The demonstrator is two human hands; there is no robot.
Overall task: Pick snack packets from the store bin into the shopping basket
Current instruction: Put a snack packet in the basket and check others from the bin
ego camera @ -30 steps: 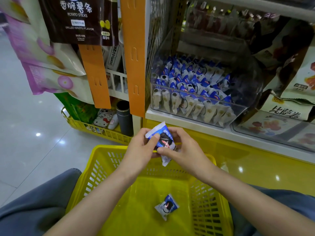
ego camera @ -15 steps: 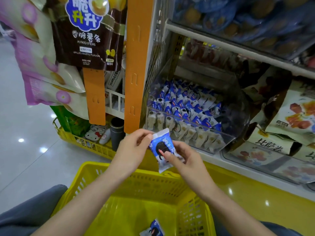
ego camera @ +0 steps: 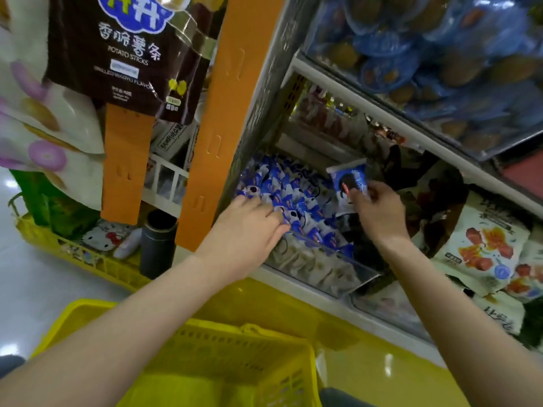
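While the right hand (ego camera: pixel 379 212) pinches one blue-and-white snack packet (ego camera: pixel 349 183) above the clear plastic store bin (ego camera: pixel 323 268) | left hand (ego camera: pixel 249 227) reaches palm-down onto heaped packets (ego camera: pixel 282 186), grip untellable, likely for another | yellow plastic basket (ego camera: pixel 223 342) sits below, ready for dropping.

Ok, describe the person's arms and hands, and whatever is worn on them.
Both arms are bare as far back as the frame shows, with no sleeves in view. The left hand and the right hand wear no gloves, and no watch, bracelet or ring shows on the wrists or the visible fingers.
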